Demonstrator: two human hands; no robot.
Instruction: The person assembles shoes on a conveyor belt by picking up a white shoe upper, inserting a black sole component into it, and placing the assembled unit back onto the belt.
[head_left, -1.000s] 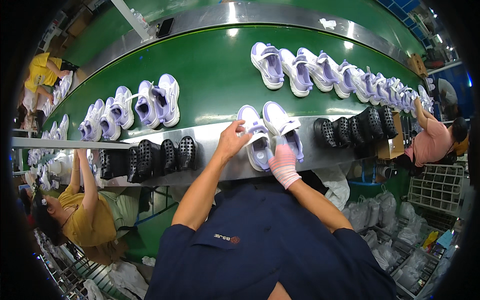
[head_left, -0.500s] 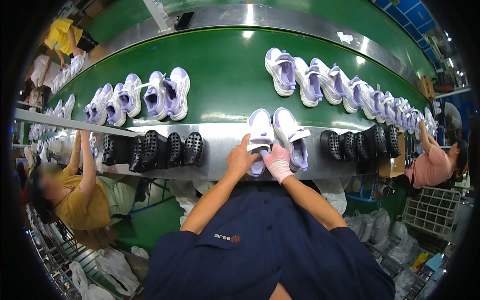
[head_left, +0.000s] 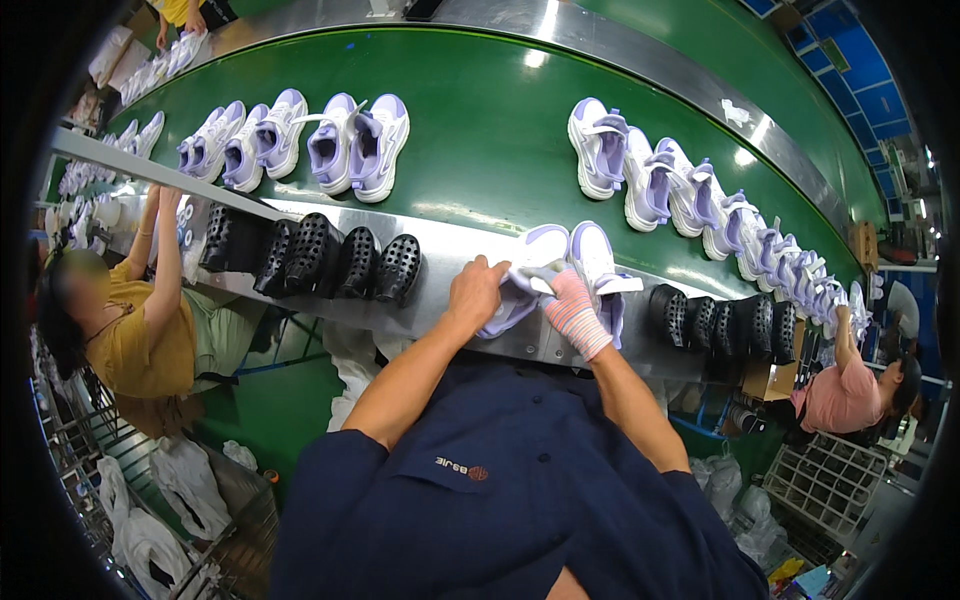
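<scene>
Two white and lilac sneakers lie side by side on the metal ledge in front of me, toes pointing away. On the left sneaker [head_left: 545, 240], my bare left hand [head_left: 474, 294] grips the left side of the opening, its fingers closed on the edge. My right hand [head_left: 576, 308], in a pink striped glove, pinches the strap [head_left: 540, 276] at the other side of the opening. Its fingertips are partly hidden at the shoe. The right sneaker [head_left: 592, 246] stands just beyond the glove, untouched, its strap sticking out to the right.
Black perforated shoe lasts [head_left: 312, 252] stand on the ledge to the left, and more black lasts [head_left: 700, 322] to the right. Rows of sneakers [head_left: 380, 150] sit on the green conveyor belt [head_left: 480, 130]. Co-workers in yellow [head_left: 150, 340] and pink [head_left: 850, 400] sit on either side.
My view has turned and shifted. The left sneaker now tilts, its opening pulled wider, with my left hand on its left edge. My right hand has moved from inside the opening to the strap.
</scene>
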